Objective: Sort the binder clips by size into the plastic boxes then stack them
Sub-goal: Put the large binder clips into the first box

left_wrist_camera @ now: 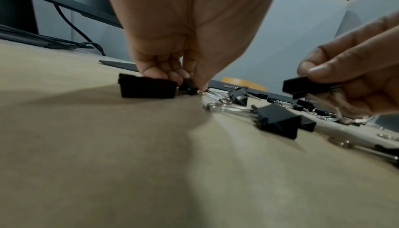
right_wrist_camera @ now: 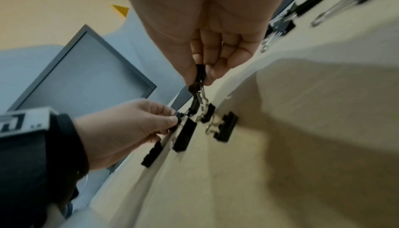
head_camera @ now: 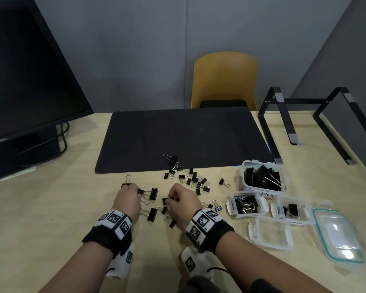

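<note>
Left hand pinching a small clip, right hand gripping perhaps a medium clip, hidden overhead.

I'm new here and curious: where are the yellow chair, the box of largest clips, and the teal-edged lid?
yellow chair (head_camera: 224, 77), head view, backrest.
box of largest clips (head_camera: 243, 166), head view, near-left rim.
teal-edged lid (head_camera: 338, 235), head view, clear middle panel.

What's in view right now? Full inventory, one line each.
loose binder clips: many, black, scattered on table near mat edge
plastic boxes: three, clear, right side, clips inside
lids: two, clear, one teal-rimmed, front right
table: one, light wood
mat: one, black, centre
monitor: one, black, left
chair: one, yellow, behind table
stand: one, black metal, right rear
left hand: pinches a clip
right hand: pinches a clip
</note>
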